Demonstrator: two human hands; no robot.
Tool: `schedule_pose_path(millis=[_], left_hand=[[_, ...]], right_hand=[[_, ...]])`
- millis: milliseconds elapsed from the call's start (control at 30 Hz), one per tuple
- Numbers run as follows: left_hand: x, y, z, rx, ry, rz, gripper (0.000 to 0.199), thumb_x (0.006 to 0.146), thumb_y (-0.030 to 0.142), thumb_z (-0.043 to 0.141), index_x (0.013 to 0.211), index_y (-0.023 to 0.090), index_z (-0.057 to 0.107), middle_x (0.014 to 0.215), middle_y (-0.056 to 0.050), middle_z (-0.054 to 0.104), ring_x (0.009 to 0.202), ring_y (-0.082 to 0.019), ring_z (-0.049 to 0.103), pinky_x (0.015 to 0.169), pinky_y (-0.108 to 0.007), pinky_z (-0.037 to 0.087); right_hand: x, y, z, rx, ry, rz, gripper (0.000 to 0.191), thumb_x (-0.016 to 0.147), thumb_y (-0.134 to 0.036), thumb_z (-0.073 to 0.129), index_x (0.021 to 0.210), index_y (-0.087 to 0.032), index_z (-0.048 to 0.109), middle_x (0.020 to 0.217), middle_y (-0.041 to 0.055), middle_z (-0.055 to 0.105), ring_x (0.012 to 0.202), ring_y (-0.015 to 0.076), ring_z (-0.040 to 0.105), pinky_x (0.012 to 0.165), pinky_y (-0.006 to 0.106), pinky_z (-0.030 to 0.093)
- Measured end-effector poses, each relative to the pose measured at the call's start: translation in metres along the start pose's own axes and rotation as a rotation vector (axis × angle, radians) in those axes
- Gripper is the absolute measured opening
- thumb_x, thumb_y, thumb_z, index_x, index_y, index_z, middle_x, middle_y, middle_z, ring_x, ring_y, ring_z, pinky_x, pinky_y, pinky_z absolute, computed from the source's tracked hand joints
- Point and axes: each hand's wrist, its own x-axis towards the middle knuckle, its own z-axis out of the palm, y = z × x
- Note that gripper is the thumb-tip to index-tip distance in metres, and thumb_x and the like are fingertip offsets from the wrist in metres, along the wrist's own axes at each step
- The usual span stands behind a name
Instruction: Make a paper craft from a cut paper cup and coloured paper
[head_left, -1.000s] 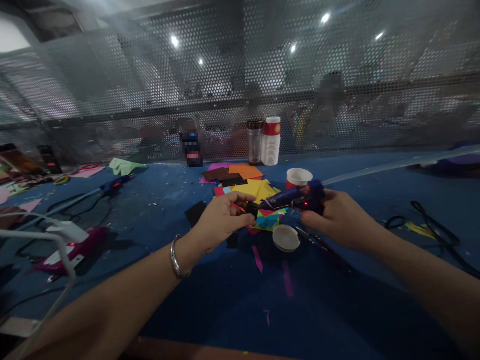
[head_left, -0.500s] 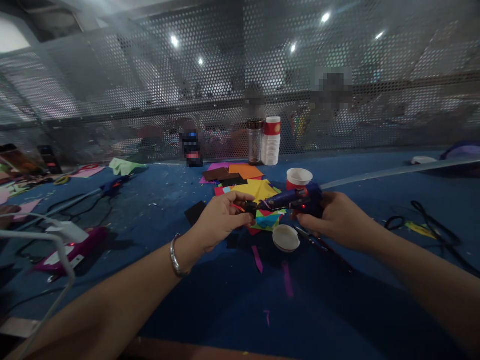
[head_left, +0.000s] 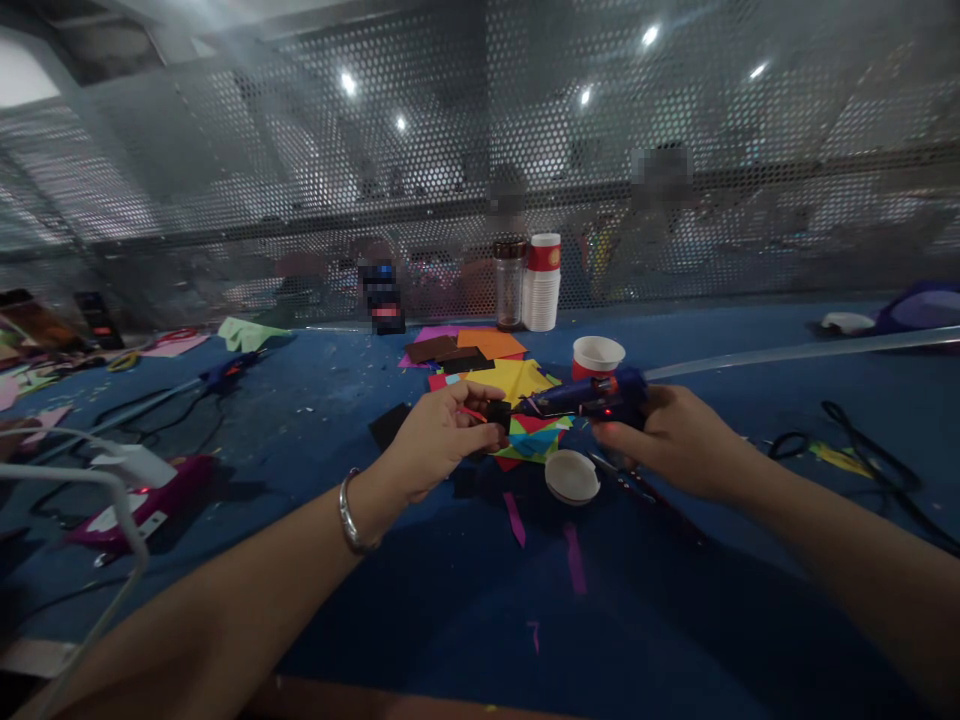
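My right hand grips a blue glue gun with a small red light on its body; a long clear glue stick runs out of its rear to the right. The gun's nozzle points left, close to a small black piece pinched between the thumb and fingers of my left hand. Whether the tip touches the piece I cannot tell. Below the gun lies a shallow white paper cup part. Behind it stands a red and white paper cup.
Coloured paper sheets pile up behind my hands. Scissors lie under the right hand, purple paper strips in front. A cup stack and a jar stand at the mesh. Left are another glue gun and a magenta power strip.
The glue gun's nozzle has drawn slightly right from the black piece, and the right hand has shifted a little right. My left hand keeps its pinch almost in place.
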Motion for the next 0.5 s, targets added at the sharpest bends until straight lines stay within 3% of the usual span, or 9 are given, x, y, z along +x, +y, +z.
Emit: schedule_pose_path(millis=[500], left_hand=[[0.0011, -0.0038, 0.0002, -0.025, 0.011, 0.044, 0.036, 0.072, 0.007, 0.074, 0.104, 0.014, 0.061, 0.081, -0.001, 0.068, 0.069, -0.012, 0.068, 0.072, -0.028, 0.054]], right_hand=[[0.0015, -0.0028, -0.001, -0.044, -0.019, -0.007, 0.021, 0.073, -0.027, 0.058, 0.054, -0.022, 0.052, 0.051, 0.0001, 0.06, 0.049, 0.0162, 0.054, 0.048, 0.028, 0.039]])
